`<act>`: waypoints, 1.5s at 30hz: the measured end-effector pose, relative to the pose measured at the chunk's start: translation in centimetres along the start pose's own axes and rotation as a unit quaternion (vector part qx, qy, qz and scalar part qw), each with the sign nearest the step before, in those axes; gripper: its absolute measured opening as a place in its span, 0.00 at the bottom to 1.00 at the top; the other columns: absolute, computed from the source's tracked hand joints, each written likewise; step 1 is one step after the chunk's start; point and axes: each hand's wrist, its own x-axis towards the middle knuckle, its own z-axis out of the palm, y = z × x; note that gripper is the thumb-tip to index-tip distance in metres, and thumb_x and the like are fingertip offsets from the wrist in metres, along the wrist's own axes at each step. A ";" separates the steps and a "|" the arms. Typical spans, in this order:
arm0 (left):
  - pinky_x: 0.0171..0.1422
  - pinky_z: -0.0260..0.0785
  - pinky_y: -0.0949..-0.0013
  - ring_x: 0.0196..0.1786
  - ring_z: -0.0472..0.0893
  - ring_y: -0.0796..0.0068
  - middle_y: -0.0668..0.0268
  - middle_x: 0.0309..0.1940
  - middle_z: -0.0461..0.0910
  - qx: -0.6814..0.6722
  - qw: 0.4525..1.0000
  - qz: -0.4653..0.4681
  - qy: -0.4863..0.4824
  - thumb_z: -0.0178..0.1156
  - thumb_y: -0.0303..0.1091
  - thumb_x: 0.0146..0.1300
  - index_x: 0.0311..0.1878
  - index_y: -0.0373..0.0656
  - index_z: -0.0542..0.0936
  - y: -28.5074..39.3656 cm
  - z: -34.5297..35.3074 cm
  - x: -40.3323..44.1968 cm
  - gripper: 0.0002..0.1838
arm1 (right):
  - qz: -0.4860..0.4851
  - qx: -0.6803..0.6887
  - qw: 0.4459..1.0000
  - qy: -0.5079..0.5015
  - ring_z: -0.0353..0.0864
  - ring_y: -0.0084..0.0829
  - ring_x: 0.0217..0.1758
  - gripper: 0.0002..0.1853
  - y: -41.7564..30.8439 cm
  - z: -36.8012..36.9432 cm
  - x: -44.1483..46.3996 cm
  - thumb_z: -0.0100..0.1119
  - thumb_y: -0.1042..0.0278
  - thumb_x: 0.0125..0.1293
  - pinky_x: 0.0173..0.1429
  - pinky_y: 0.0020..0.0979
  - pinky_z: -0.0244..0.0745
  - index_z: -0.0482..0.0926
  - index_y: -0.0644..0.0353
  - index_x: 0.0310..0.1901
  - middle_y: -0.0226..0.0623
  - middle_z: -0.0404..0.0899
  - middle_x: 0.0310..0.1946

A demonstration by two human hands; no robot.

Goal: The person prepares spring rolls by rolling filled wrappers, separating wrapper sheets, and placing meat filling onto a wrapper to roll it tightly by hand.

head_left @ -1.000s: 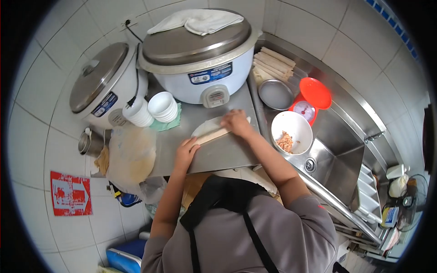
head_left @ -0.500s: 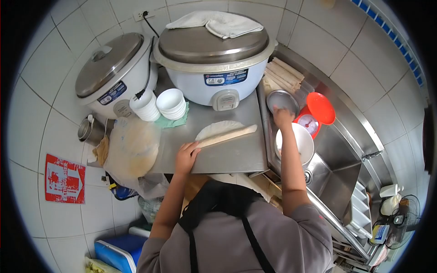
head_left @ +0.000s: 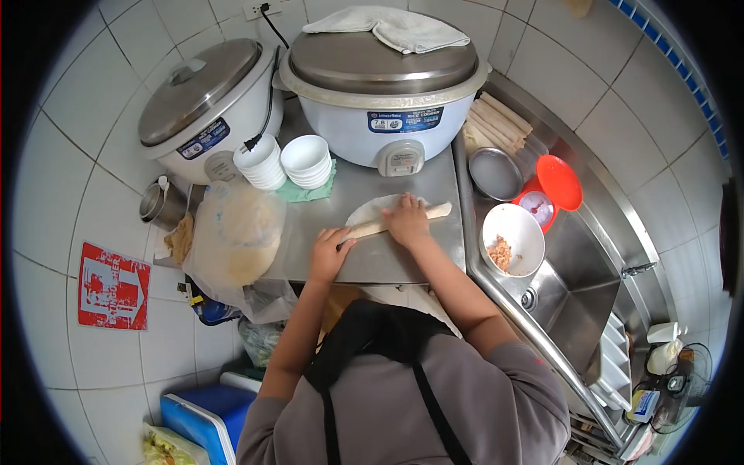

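Note:
A long spring roll [head_left: 440, 210] lies partly wrapped on the steel counter, with a pale flap of wrapper [head_left: 370, 209] spread behind it. My left hand [head_left: 329, 253] is closed around the roll's left end, thumb in front and fingers on top. Across the roll's right half lies my right hand [head_left: 408, 221], its fingers stretched out onto the flap. To the right stands a white bowl [head_left: 528, 225] with some reddish filling [head_left: 500, 253] in it. Behind the bowl is a round metal dish [head_left: 496, 173]. Several finished rolls [head_left: 500, 122] are piled at the back right.
Two large rice cookers [head_left: 380, 116] stand at the back. Stacked white bowls [head_left: 305, 160] sit on a green cloth. A plastic bag of round wrappers [head_left: 240, 232] lies at the left. Right of the counter are a red kitchen scale [head_left: 558, 182] and a steel sink [head_left: 577, 291].
My right hand has left the metal dish and come over to the roll and its flap. My left hand stays at the roll's left end. The view has shifted slightly.

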 end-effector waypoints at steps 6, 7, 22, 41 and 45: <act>0.50 0.68 0.64 0.44 0.76 0.59 0.60 0.40 0.79 0.013 1.000 0.010 -0.009 0.65 0.34 0.53 0.44 0.38 0.80 -0.4 0.2 -0.2 0.16 | -0.132 0.058 0.987 -0.073 0.61 0.43 0.68 0.31 -2.7 0.6 0.2 0.35 0.46 0.70 0.70 0.45 0.52 0.70 0.69 0.57 0.51 0.63 0.63; 0.50 0.68 0.64 0.45 0.75 0.59 0.60 0.41 0.79 0.023 1.000 0.012 -0.009 0.65 0.34 0.53 0.44 0.39 0.80 -0.2 0.1 -0.2 0.16 | -0.101 0.038 0.991 -0.074 0.61 0.43 0.67 0.30 -1.1 -1.0 -0.1 0.36 0.46 0.70 0.70 0.45 0.53 0.71 0.66 0.56 0.50 0.64 0.62; 0.46 0.70 0.62 0.42 0.78 0.58 0.58 0.35 0.77 -0.008 0.982 -0.052 -0.179 0.62 0.37 0.56 0.46 0.40 0.80 -1.2 -0.9 2.3 0.16 | -0.171 0.299 0.939 0.007 0.72 0.42 0.45 0.07 7.7 -2.1 -1.5 0.65 0.65 0.51 0.49 0.41 0.68 0.84 0.52 0.34 0.35 0.77 0.35; 0.49 0.70 0.63 0.44 0.77 0.58 0.58 0.41 0.79 0.112 0.983 0.043 -0.141 0.60 0.34 0.57 0.47 0.39 0.80 0.0 3.4 5.9 0.15 | -0.189 0.266 0.944 0.039 0.73 0.38 0.41 0.06 6.0 -0.4 2.6 0.64 0.66 0.50 0.47 0.38 0.69 0.85 0.52 0.31 0.32 0.77 0.31; 0.48 0.70 0.62 0.42 0.77 0.56 0.56 0.40 0.79 0.030 0.987 0.137 -0.074 0.60 0.34 0.58 0.46 0.37 0.80 1.1 5.5 6.1 0.15 | -0.185 0.213 0.956 0.076 0.72 0.35 0.42 0.04 5.8 -0.1 3.5 0.63 0.66 0.51 0.47 0.37 0.66 0.85 0.48 0.29 0.30 0.77 0.30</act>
